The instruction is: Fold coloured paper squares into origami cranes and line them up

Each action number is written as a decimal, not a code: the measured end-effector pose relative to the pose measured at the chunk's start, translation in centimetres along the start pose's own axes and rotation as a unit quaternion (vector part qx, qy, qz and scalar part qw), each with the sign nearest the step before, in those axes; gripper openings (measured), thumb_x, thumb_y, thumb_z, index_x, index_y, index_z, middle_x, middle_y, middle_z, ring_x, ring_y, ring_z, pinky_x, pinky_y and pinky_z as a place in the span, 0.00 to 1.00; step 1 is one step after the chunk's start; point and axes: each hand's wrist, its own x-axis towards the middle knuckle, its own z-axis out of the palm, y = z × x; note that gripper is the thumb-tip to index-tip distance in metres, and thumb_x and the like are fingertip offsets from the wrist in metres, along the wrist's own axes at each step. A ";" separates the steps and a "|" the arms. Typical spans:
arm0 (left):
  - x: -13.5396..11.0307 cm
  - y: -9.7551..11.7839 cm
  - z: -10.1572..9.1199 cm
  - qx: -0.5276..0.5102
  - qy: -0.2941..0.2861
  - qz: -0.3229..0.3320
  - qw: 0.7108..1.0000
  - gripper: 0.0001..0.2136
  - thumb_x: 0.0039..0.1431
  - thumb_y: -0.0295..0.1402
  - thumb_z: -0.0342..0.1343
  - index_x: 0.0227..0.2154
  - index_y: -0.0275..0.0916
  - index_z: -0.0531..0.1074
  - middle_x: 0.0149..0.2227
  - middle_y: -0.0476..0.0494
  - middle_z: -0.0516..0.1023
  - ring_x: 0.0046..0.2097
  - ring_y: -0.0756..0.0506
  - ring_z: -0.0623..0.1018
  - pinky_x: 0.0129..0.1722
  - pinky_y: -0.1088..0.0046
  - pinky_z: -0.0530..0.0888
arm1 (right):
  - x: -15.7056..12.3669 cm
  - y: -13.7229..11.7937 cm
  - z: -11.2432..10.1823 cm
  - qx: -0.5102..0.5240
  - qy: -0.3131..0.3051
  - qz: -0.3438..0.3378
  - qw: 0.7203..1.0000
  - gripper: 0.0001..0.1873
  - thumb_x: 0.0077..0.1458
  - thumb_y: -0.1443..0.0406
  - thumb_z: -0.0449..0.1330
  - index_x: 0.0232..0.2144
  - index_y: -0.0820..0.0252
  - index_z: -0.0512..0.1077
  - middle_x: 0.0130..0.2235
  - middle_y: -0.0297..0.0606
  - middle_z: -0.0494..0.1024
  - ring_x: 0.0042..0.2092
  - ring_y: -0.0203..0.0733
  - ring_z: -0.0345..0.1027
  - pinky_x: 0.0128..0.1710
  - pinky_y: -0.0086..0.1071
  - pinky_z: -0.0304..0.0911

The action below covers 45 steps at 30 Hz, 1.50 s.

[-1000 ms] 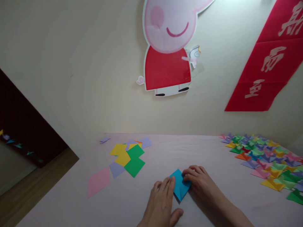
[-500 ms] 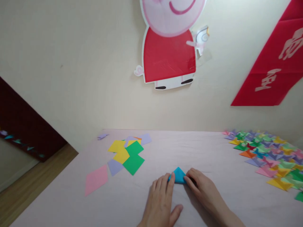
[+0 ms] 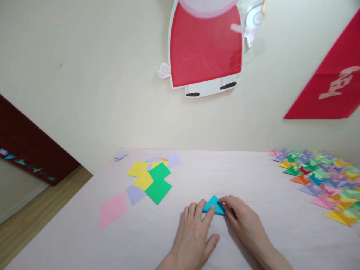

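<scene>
A small blue paper (image 3: 213, 206), folded into a triangle, lies on the pale pink table (image 3: 253, 180) near its front middle. My left hand (image 3: 195, 234) rests flat on the table with its fingertips pressing the paper's left corner. My right hand (image 3: 242, 221) presses its fingertips on the right side of the triangle. Both hands hold the fold down; the lower edge of the paper is partly hidden under the fingers.
Flat coloured paper squares (image 3: 149, 176) lie at the back left, with a pink square (image 3: 112, 209) nearer me. Several folded paper figures (image 3: 323, 176) cover the right side. A cartoon pig cutout (image 3: 205, 48) and a red banner (image 3: 329, 86) hang on the wall.
The blue paper went from an open diamond to a folded triangle. Both hands slid up onto it, and the view tilted down a little.
</scene>
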 end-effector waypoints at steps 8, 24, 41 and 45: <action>0.0 0.0 0.5 0.006 -0.006 0.004 1.000 0.26 0.65 0.48 0.47 0.64 0.46 0.56 0.63 0.43 0.61 0.56 0.37 0.63 0.55 0.55 0.64 | 0.1 0.4 0.3 -0.028 -0.026 0.001 0.999 0.13 0.62 0.66 0.47 0.37 0.53 0.72 0.35 0.37 0.77 0.37 0.44 0.71 0.39 0.36 0.66; -0.2 -0.4 -0.2 0.031 -0.059 0.063 0.996 0.31 0.63 0.48 0.50 0.66 0.50 0.48 0.69 0.53 0.48 0.61 0.35 0.59 0.60 0.50 0.57 | 0.2 -0.1 0.6 -0.068 0.018 -0.017 0.997 0.13 0.62 0.66 0.47 0.36 0.53 0.72 0.34 0.37 0.77 0.35 0.42 0.70 0.36 0.33 0.64; 0.1 -0.1 -0.5 0.024 -0.061 0.041 0.997 0.31 0.63 0.56 0.44 0.65 0.49 0.54 0.68 0.51 0.52 0.59 0.34 0.63 0.57 0.50 0.63 | 0.2 -0.1 0.8 -0.085 0.018 -0.022 0.996 0.13 0.62 0.68 0.46 0.36 0.54 0.70 0.34 0.37 0.77 0.36 0.43 0.70 0.37 0.33 0.63; 0.0 -0.1 -0.5 0.050 -0.051 0.020 0.997 0.30 0.63 0.55 0.45 0.64 0.47 0.57 0.67 0.47 0.55 0.60 0.33 0.64 0.58 0.49 0.63 | 0.2 -0.1 0.7 -0.097 0.001 -0.013 0.995 0.12 0.61 0.70 0.47 0.37 0.55 0.70 0.34 0.37 0.76 0.37 0.43 0.69 0.36 0.33 0.62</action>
